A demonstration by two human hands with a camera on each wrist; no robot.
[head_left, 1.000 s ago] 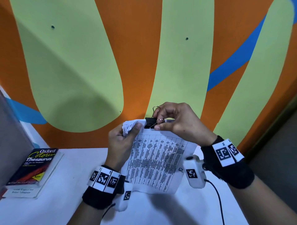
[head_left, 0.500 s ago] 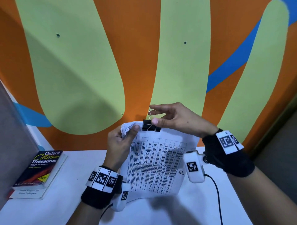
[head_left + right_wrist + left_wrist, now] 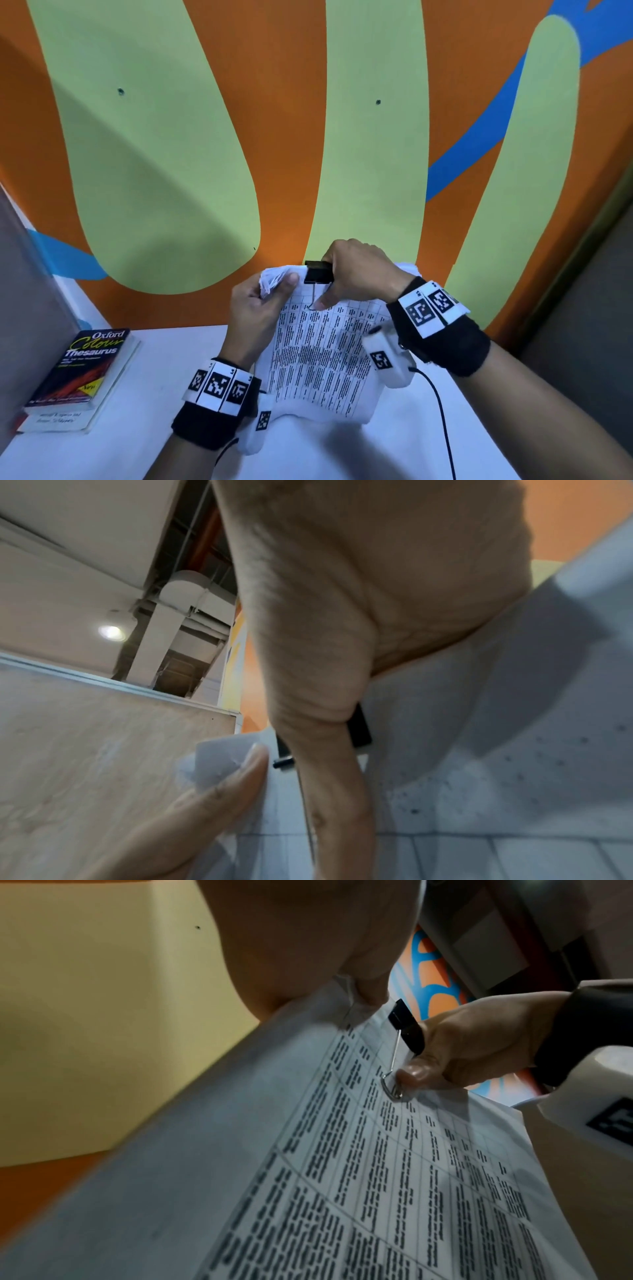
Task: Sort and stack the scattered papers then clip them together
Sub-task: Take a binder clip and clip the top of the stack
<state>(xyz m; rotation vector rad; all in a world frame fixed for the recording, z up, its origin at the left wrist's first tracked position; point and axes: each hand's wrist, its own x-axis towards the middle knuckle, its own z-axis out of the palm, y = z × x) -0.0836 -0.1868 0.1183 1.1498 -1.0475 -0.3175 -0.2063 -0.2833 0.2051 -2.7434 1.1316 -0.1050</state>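
A stack of printed papers (image 3: 322, 359) is held tilted above the white table. My left hand (image 3: 274, 287) pinches the crumpled top left corner of the stack. A black binder clip (image 3: 318, 274) bites the top edge near the middle. My right hand (image 3: 329, 291) wraps round the clip from the right. Its thumb presses the clip's front wire handle (image 3: 313, 298) flat onto the top page. The left wrist view shows the clip (image 3: 405, 1026), the folded handle (image 3: 394, 1069) and the papers (image 3: 377, 1191). The clip (image 3: 359, 729) peeks out behind my right thumb in the right wrist view.
A thesaurus (image 3: 85, 370) lies on another book at the table's (image 3: 154, 428) left side, beside a grey partition (image 3: 27, 308). The orange and green wall (image 3: 205, 154) stands close behind the hands. A black cable (image 3: 442, 418) trails from my right wrist.
The clip's front wire handle stood upright between my right fingers before; now my thumb has folded it down flat on the page. My left hand keeps its pinch on the corner.
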